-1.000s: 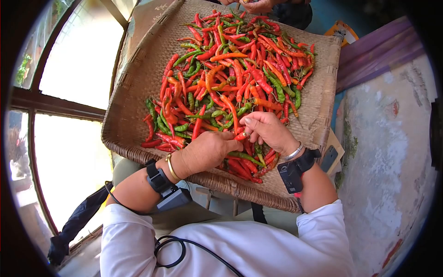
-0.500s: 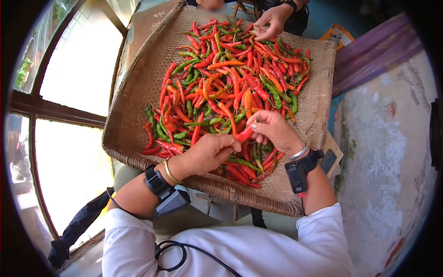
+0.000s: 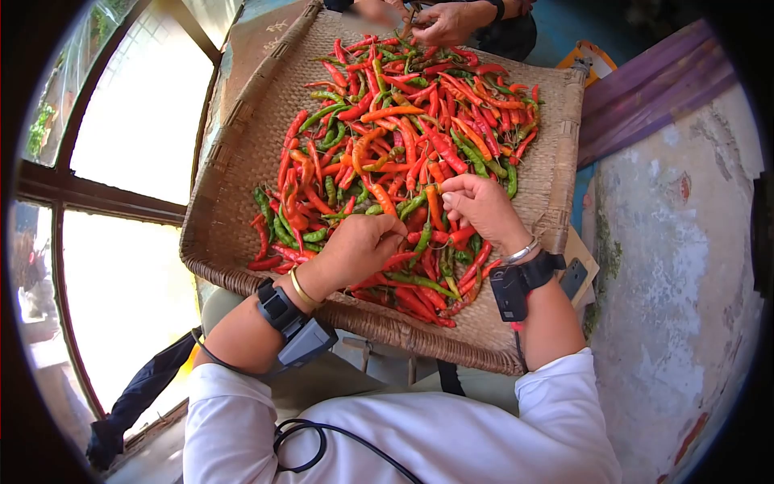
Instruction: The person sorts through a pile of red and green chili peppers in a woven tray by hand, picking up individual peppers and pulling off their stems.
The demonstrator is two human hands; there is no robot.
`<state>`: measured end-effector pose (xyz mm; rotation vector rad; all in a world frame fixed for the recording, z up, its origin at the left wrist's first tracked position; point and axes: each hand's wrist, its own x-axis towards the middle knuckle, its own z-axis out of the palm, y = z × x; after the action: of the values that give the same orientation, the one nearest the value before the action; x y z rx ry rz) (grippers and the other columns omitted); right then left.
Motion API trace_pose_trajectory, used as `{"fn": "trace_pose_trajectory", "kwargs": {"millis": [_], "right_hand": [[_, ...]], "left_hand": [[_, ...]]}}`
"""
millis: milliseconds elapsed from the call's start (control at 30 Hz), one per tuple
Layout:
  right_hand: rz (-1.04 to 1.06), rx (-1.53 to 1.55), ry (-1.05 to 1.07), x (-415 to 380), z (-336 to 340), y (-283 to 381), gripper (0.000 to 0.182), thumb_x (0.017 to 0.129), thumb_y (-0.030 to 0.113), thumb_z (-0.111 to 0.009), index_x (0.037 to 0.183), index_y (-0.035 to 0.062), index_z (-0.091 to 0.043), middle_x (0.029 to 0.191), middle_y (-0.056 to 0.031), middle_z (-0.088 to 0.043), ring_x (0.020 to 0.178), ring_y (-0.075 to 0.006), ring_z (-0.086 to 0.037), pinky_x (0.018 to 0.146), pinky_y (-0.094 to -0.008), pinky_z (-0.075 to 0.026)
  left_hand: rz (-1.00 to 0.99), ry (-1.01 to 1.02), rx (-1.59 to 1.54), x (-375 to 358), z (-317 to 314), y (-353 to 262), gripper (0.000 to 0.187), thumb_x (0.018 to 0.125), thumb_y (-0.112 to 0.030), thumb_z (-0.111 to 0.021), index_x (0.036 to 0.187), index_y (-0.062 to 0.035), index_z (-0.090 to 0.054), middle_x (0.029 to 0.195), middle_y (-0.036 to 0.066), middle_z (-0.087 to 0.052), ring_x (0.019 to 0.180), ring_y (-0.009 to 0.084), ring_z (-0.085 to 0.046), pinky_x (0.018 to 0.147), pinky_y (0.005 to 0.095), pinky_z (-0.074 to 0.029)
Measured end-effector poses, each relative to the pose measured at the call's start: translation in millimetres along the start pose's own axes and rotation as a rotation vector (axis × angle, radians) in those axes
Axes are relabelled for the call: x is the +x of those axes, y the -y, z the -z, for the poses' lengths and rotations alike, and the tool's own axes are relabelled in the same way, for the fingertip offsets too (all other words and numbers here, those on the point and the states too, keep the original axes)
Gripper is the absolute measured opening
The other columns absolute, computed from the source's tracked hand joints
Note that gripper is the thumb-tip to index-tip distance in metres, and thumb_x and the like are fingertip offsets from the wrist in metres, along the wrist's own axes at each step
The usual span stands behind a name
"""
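Note:
Red, orange and green chili peppers [image 3: 447, 149] lie heaped in a woven basket tray [image 3: 538, 194]. My right hand [image 3: 488, 211] is over the near part of the heap, thumb and fingers pinched at the stem end of an orange chili pepper [image 3: 435, 208]. Just left of it, my left hand [image 3: 359, 252] is closed with its fingers curled above the chilies. Another orange chili [image 3: 382, 199] touches or lies beside its fingertips; whether anything is inside the fingers is hidden.
Across the tray, another person's hands [image 3: 443, 22] hold something small and brownish at the far rim. A window [image 3: 121, 105] stands at left and a worn wall [image 3: 677, 242] at right. A purple cloth [image 3: 653, 105] hangs near the tray's far right corner. A phone [image 3: 573, 278] lies beside the tray.
The red chili that was between my hands has left them. My right hand has moved slightly up to the orange chili. The other person's hand has drawn back from the heap to the far rim.

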<state>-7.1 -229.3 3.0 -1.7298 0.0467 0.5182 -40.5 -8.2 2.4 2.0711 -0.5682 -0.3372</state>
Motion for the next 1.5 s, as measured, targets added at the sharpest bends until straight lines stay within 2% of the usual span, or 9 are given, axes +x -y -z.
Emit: {"fn": "trace_pose_trajectory", "kwargs": {"millis": [333,500,600,767,1100,1200,1300,1367,1500], "right_hand": [[0.312,-0.572,-0.168,-3.4,-40.0,-22.3,0.056,0.07,0.015,-0.064,0.119,0.0048,-0.039,0.071,-0.0129,-0.057,0.064,-0.031,-0.056,0.061,-0.0359,-0.046],[0.242,-0.211,-0.178,-19.7,-39.3,1.8,0.045,0.076,0.01,-0.057,0.118,0.0024,-0.041,0.072,-0.0081,-0.055,0.055,-0.0172,-0.054,0.054,-0.0271,-0.045],[0.08,0.293,0.061,-29.1,-35.7,10.3,0.035,0.087,0.012,-0.046,0.119,0.0036,-0.036,0.08,-0.0054,-0.057,0.056,-0.0056,-0.052,0.05,-0.0176,-0.043],[-0.008,0.59,0.119,-27.3,-30.4,7.8,0.035,0.086,0.011,-0.047,0.119,0.0029,-0.037,0.077,-0.0044,-0.055,0.056,-0.0056,-0.052,0.048,-0.0177,-0.044],[0.006,0.289,-0.011,-19.2,6.6,17.0,0.015,0.088,0.015,-0.047,0.094,0.0027,-0.053,0.069,-0.0009,-0.057,0.051,-0.0036,-0.051,0.044,-0.0158,-0.041],[0.013,0.266,-0.029,-14.2,34.3,21.2,0.018,0.087,0.016,-0.049,0.098,0.0015,-0.052,0.072,-0.0008,-0.056,0.054,-0.0053,-0.053,0.046,-0.0178,-0.043],[0.227,0.722,-0.121,-6.4,43.1,26.1,0.028,0.088,0.016,-0.049,0.11,-0.0003,-0.047,0.083,-0.0039,-0.057,0.066,-0.0092,-0.058,0.056,-0.0212,-0.047],[0.341,1.038,-0.42,-3.6,40.2,38.2,0.04,0.088,0.015,-0.05,0.122,-0.0013,-0.038,0.095,-0.007,-0.056,0.079,-0.0123,-0.058,0.064,-0.0247,-0.048],[0.101,0.677,-0.179,-0.2,37.7,9.5,0.043,0.086,0.016,-0.051,0.123,-0.0023,-0.038,0.097,-0.0085,-0.057,0.08,-0.012,-0.058,0.065,-0.0238,-0.048]], "left_hand": [[0.003,-0.028,0.005,17.5,-8.4,6.6,0.016,0.077,-0.005,-0.059,0.092,-0.0003,-0.058,0.068,0.008,-0.055,0.057,0.0141,-0.053,0.053,0.028,-0.043],[-0.095,-0.02,-0.045,15.8,-8.6,-2.8,0.028,0.073,-0.012,-0.068,0.097,-0.0018,-0.057,0.071,0.006,-0.054,0.056,0.0111,-0.051,0.052,0.0251,-0.042],[0.063,0.116,-0.169,12.7,-4.5,-14.1,0.028,0.075,-0.017,-0.068,0.097,-0.0032,-0.057,0.07,0.002,-0.055,0.058,0.0063,-0.046,0.052,0.0237,-0.041],[0.115,0.205,-0.231,7.3,-4.0,-11.6,0.021,0.079,-0.018,-0.064,0.09,-0.0006,-0.06,0.066,0.002,-0.055,0.06,0.0081,-0.046,0.055,0.0251,-0.041],[-0.062,0.137,-0.198,8.1,-4.3,-1.2,0.014,0.08,-0.013,-0.061,0.087,0.0,-0.062,0.067,0.011,-0.059,0.058,0.0165,-0.056,0.056,0.0279,-0.045],[0.09,0.191,-0.147,8.2,0.7,-7.5,0.012,0.081,-0.011,-0.06,0.086,-0.0001,-0.061,0.072,0.008,-0.061,0.066,0.0127,-0.058,0.06,0.026,-0.046],[0.091,0.2,-0.136,8.6,0.1,-4.3,0.011,0.079,-0.009,-0.061,0.087,-0.0005,-0.061,0.072,0.008,-0.062,0.067,0.0124,-0.059,0.061,0.0253,-0.047],[0.078,0.222,-0.09,9.5,1.8,-3.9,0.012,0.079,-0.009,-0.061,0.087,-0.0004,-0.061,0.072,0.008,-0.062,0.067,0.0116,-0.058,0.061,0.0251,-0.047],[0.141,0.277,-0.072,8.2,2.5,-6.9,0.013,0.078,-0.008,-0.063,0.088,-0.0006,-0.061,0.072,0.005,-0.061,0.066,0.0098,-0.057,0.062,0.0244,-0.047]]}}
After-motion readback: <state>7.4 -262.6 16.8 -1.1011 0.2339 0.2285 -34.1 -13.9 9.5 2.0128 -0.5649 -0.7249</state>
